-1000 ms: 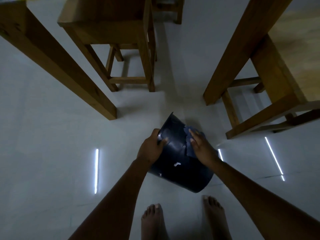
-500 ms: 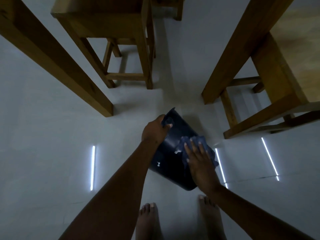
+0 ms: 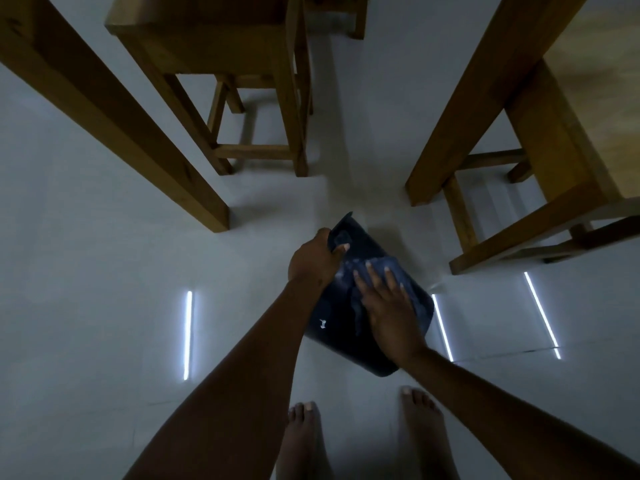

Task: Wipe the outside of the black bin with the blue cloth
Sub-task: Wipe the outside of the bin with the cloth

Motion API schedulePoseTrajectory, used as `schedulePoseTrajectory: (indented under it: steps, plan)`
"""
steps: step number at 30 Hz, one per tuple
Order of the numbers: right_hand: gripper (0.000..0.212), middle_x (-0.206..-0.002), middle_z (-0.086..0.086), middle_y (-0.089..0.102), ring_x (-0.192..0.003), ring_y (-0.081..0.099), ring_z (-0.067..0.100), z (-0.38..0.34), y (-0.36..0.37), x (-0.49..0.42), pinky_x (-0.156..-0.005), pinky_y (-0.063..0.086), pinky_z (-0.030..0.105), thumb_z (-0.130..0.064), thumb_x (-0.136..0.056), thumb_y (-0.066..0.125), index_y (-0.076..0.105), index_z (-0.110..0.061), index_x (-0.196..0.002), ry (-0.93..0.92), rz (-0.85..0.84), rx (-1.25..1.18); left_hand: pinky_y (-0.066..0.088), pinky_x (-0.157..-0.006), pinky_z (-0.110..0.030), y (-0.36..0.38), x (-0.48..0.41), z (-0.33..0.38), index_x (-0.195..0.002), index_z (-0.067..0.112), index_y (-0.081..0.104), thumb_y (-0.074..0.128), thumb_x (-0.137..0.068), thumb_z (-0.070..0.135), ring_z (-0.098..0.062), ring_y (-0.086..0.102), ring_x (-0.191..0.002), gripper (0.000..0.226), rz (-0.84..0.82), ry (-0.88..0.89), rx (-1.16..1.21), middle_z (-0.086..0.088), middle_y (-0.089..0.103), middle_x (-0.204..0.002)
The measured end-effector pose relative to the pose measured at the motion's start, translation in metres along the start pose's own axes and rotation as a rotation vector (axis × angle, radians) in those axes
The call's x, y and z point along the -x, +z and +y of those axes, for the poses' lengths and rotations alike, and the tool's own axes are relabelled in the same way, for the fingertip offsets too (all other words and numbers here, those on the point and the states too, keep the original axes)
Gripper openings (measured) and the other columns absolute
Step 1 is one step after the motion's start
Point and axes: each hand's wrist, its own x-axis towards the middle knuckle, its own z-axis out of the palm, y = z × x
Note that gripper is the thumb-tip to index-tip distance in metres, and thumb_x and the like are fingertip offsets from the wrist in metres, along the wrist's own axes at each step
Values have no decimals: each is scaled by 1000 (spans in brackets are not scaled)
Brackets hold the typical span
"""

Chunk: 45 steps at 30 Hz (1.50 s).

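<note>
The black bin (image 3: 341, 332) is tipped over above the pale floor, its rim pointing away from me and its base toward my feet. My left hand (image 3: 313, 259) grips the bin's far rim, thumb on the outside. My right hand (image 3: 389, 306) lies flat on the bin's upper side with fingers spread, pressing the blue cloth (image 3: 394, 268) against it. Most of the cloth is hidden under that palm; crumpled folds show at the fingertips and along the hand's left edge.
A wooden stool (image 3: 242, 81) stands ahead to the left, beside a thick wooden table leg (image 3: 114, 119). Another wooden table leg (image 3: 457, 109) and a bench frame (image 3: 554, 188) are on the right. My bare feet (image 3: 304, 441) stand just below the bin. Light strips reflect on the floor.
My left hand shifted from the bin's side up to its far rim. My right hand flattened and slid the cloth toward me along the bin's side. The bin turned slightly.
</note>
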Motion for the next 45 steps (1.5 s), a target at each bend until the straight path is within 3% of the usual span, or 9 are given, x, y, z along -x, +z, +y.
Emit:
schedulePoseTrajectory:
  steps: [4, 9, 15, 20, 25, 31, 37, 42, 45]
  plan:
    - [54, -158, 10, 24, -145, 23, 30, 30, -18, -16, -118, 24, 42, -17, -97, 36, 22, -24, -149, 122, -14, -192, 56, -81, -45, -7, 22, -11, -116, 18, 40, 45, -96, 47, -34, 66, -92, 36, -21, 64, 12, -14, 68, -103]
    - [65, -162, 5, 5, -148, 5, 33, 7, 2, 30, -117, 18, 55, -26, -93, 28, -2, -27, -152, -80, -103, 54, 57, -78, -40, -6, 41, -43, -114, 24, 47, 43, -97, 47, -31, 68, -87, 29, 31, 79, -6, -11, 71, -97]
    - [52, -160, 6, 18, -146, 21, 24, 18, -6, -25, -113, 35, 45, -25, -99, 27, 18, -16, -150, -22, -17, -37, 57, -81, -41, -1, 19, -26, -115, 24, 52, 43, -96, 50, -31, 68, -91, 34, 75, 84, 10, -10, 72, -101]
    - [64, -162, -1, 1, -148, -1, 28, -3, 7, 24, -118, 10, 50, -24, -96, 27, -2, -29, -152, -48, 2, -56, 58, -78, -42, 0, 10, -20, -112, 25, 51, 41, -95, 52, -30, 68, -86, 33, 77, 73, -6, -8, 72, -95]
    - [52, -157, 7, 26, -145, 22, 27, 14, -8, -34, -115, 32, 46, -20, -98, 34, 23, -16, -149, 46, 36, -122, 58, -80, -41, 1, 5, -19, -114, 24, 53, 41, -95, 52, -28, 68, -88, 36, 72, 89, 1, -7, 71, -99]
    - [64, -161, -2, 10, -148, 4, 29, -8, 7, 21, -117, 9, 49, -22, -92, 28, 7, -29, -152, -76, -13, -8, 56, -80, -39, 0, 13, -25, -115, 22, 54, 41, -96, 51, -29, 67, -90, 37, 79, 79, 16, -8, 72, -100]
    - [51, -158, 5, 25, -145, 24, 22, 23, -2, -36, -112, 35, 44, -30, -101, 19, 24, -14, -149, 93, -20, -103, 55, -82, -41, -1, 8, -17, -116, 21, 54, 41, -96, 49, -30, 67, -94, 36, 55, 70, -1, -9, 71, -103]
    - [61, -162, -7, 1, -149, 0, 24, 1, 14, 15, -118, 8, 46, -25, -97, 25, -3, -35, -151, -65, -44, -11, 56, -81, -39, 0, 15, -25, -115, 22, 53, 40, -96, 51, -28, 67, -92, 37, 67, 55, 25, -7, 71, -102]
    - [54, -161, -3, 10, -148, 9, 22, 6, -2, -26, -114, 19, 35, -31, -99, 17, 4, -32, -151, -75, -11, 1, 55, -82, -38, 0, 12, -19, -115, 21, 54, 41, -97, 49, -28, 67, -94, 36, 60, 54, 20, -8, 71, -103]
